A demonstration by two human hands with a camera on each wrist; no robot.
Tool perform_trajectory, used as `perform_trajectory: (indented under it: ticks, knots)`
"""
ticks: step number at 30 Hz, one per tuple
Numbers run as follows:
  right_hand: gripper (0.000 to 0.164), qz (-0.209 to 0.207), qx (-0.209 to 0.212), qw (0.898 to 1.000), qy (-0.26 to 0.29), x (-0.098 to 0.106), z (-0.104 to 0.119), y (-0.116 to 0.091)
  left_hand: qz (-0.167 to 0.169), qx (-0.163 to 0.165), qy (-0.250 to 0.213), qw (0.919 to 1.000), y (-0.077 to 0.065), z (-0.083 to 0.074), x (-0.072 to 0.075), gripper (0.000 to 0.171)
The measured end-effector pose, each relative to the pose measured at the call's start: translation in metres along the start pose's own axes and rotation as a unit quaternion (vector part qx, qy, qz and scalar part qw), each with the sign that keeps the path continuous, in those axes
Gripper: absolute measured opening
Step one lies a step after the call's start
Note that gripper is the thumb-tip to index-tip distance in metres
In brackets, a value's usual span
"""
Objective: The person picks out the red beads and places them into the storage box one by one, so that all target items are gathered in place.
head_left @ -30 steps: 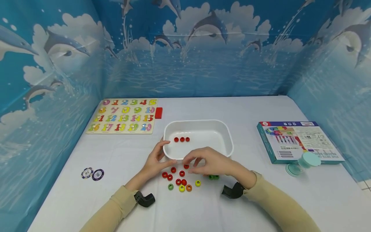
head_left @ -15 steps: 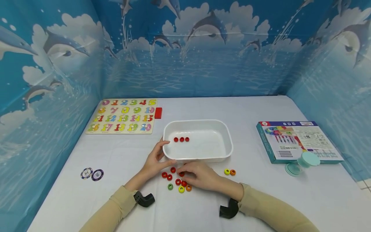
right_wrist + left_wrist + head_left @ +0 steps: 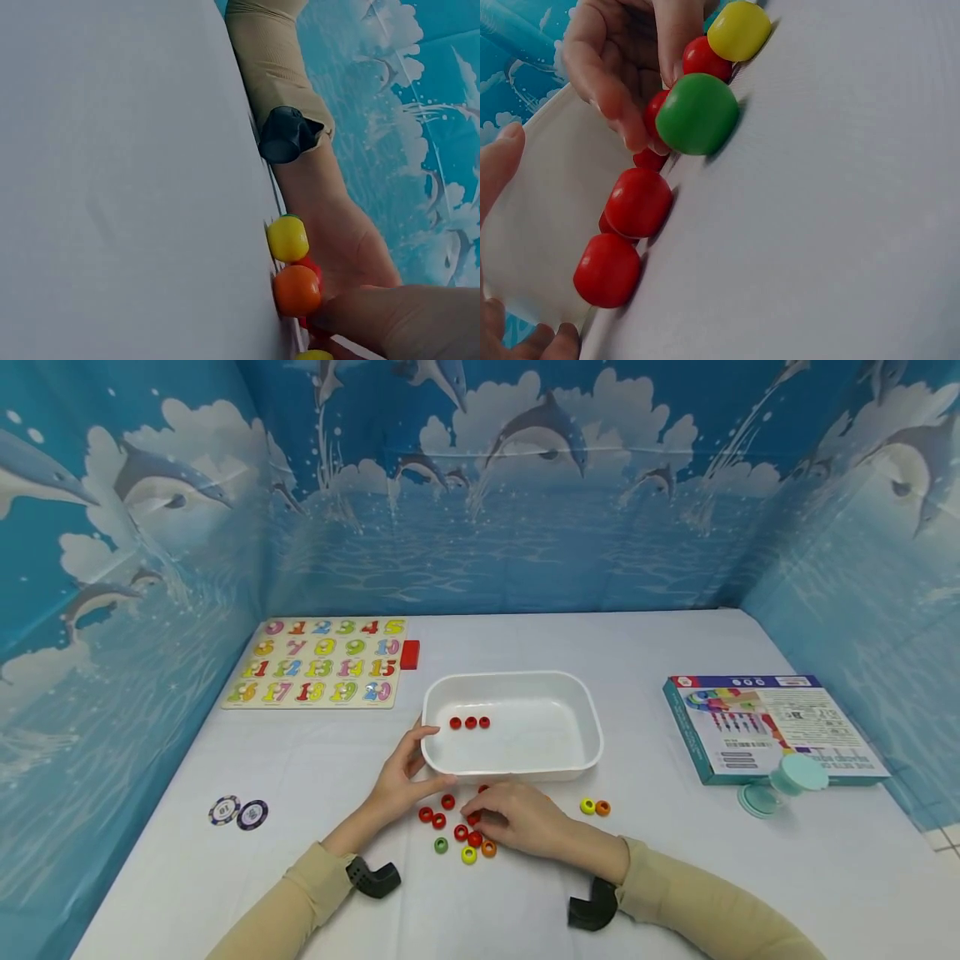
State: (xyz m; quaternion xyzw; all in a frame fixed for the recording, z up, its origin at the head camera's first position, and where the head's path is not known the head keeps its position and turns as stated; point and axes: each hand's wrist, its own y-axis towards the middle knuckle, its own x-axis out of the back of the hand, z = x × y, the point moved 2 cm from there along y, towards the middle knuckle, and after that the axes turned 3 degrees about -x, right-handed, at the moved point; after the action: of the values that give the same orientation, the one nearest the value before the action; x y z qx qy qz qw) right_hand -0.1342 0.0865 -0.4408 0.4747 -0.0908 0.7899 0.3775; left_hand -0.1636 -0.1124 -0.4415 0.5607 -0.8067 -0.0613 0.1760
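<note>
My left hand [image 3: 396, 789] holds the front left corner of a white plastic tray [image 3: 540, 770], index finger over the rim and thumb along the front wall. Three red beads [image 3: 471, 722] stand in a row inside it. In front of the tray, my right hand [image 3: 528, 818] pinches a red bead [image 3: 473, 819] among the loose ones, low at the tabletop. Around it lie several red beads [image 3: 426, 814], a green bead [image 3: 441, 845], a yellow bead [image 3: 468, 856] and an orange bead [image 3: 489, 848]. The left wrist view has the green bead [image 3: 697, 114] partly covering the pinched one.
A yellow bead [image 3: 587, 807] and an orange bead [image 3: 603, 808] lie right of my hand. A number puzzle board [image 3: 333, 670], a red block [image 3: 409, 655] and two poker chips [image 3: 238, 812] are at left. At right are a box [image 3: 772, 727] and a mint-green object [image 3: 783, 785].
My right hand has moved down and left from near the tray's front wall to the red beads, uncovering the yellow and orange beads at right. The left hand stays at the tray.
</note>
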Motion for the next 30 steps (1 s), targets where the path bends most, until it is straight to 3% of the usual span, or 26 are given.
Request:
perform_trajectory:
  ticks: [5, 10, 15, 18, 24, 30]
  knots:
    - [0.021, 0.026, -0.004, 0.998, 0.056, 0.023, 0.011, 0.0, -0.001, 0.001, 0.007, 1.0, 0.0, -0.001, -0.001, 0.066]
    - [0.021, 0.058, 0.006, 0.989, 0.137, 0.069, 0.015, 0.009, -0.003, 0.013, 0.011, 0.9998, 0.0, -0.002, -0.002, 0.067]
    - [0.026, 0.051, 0.011, 0.99, 0.13, 0.118, 0.002, 0.03, -0.004, 0.017, 0.008, 0.9998, 0.0, -0.002, -0.001, 0.068]
    - [0.029, 0.054, -0.008, 0.985, 0.161, 0.137, -0.013, 0.046, -0.005, 0.018, 0.008, 0.9998, -0.001, -0.002, -0.001, 0.069]
    - [0.035, 0.079, -0.069, 0.961, 0.255, 0.14, -0.052, 0.075, -0.007, 0.013, 0.003, 0.9999, 0.0, 0.004, -0.001, 0.068]
    - [0.039, 0.112, -0.12, 0.958, 0.235, 0.114, -0.083, 0.094, -0.009, 0.007, 0.01, 0.9999, 0.001, 0.025, 0.001, 0.071]
